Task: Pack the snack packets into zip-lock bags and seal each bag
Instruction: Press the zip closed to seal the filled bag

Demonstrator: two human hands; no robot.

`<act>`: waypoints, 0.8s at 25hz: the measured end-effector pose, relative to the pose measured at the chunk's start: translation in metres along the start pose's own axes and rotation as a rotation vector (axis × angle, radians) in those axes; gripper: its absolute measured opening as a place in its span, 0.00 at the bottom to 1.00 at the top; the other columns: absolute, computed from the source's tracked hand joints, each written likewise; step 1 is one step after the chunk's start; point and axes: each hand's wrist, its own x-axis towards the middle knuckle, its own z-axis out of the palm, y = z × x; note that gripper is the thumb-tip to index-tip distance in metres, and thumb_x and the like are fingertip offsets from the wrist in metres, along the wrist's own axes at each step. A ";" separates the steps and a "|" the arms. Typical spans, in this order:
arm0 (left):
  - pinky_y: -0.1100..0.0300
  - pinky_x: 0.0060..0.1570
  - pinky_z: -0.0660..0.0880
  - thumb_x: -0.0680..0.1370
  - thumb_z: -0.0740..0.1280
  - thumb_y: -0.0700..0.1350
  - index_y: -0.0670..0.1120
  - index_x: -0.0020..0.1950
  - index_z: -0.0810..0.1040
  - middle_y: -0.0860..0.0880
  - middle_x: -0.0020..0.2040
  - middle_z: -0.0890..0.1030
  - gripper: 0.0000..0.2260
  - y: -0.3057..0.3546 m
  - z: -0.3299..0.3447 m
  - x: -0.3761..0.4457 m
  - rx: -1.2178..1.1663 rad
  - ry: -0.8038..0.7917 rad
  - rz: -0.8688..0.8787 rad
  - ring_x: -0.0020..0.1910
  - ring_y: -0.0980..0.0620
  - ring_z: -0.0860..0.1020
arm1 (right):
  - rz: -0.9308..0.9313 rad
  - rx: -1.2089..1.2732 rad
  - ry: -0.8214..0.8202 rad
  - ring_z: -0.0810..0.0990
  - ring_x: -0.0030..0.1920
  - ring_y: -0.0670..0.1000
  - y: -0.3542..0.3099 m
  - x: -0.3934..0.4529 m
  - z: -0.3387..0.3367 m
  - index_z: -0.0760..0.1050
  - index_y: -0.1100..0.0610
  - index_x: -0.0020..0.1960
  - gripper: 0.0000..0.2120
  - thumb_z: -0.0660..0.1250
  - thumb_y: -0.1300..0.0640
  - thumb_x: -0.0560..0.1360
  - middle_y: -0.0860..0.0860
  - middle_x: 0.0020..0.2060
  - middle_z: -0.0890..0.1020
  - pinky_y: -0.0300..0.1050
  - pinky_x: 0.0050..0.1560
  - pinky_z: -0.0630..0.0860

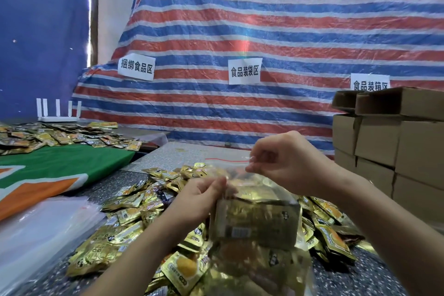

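Note:
A clear zip-lock bag (254, 221) with a red seal strip at its top hangs in front of me, with gold snack packets inside it. My right hand (281, 163) pinches the bag's top edge at the right end. My left hand (199, 197) pinches the bag's left side lower down. A heap of loose gold snack packets (129, 218) lies on the speckled table (360, 281) under and around the bag.
A stack of empty clear bags (43, 226) lies at the left. A green and orange cloth (60, 163) holds more packets (55, 137) and a white router (58, 113) farther back. Cardboard boxes (394, 142) stand at the right. A striped tarp (240, 55) with paper labels hangs behind.

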 end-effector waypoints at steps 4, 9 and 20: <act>0.57 0.36 0.71 0.78 0.61 0.55 0.49 0.33 0.81 0.47 0.31 0.83 0.18 0.009 0.010 0.005 0.107 0.158 0.067 0.33 0.48 0.78 | 0.080 0.019 -0.117 0.73 0.30 0.41 0.001 -0.002 -0.009 0.80 0.53 0.38 0.08 0.77 0.51 0.70 0.50 0.32 0.79 0.35 0.32 0.72; 0.71 0.31 0.68 0.81 0.64 0.42 0.48 0.36 0.77 0.56 0.29 0.79 0.13 0.009 0.009 -0.004 0.492 0.166 0.369 0.29 0.61 0.76 | 0.095 0.008 -0.109 0.72 0.29 0.41 0.003 -0.005 -0.006 0.79 0.55 0.38 0.09 0.77 0.53 0.70 0.47 0.30 0.78 0.36 0.31 0.71; 0.60 0.32 0.77 0.82 0.57 0.50 0.39 0.43 0.80 0.43 0.36 0.83 0.19 0.026 0.013 -0.002 -0.020 0.140 0.169 0.33 0.48 0.82 | 0.170 0.019 -0.175 0.73 0.31 0.40 0.007 -0.010 -0.007 0.76 0.49 0.37 0.10 0.76 0.51 0.72 0.42 0.32 0.78 0.36 0.32 0.71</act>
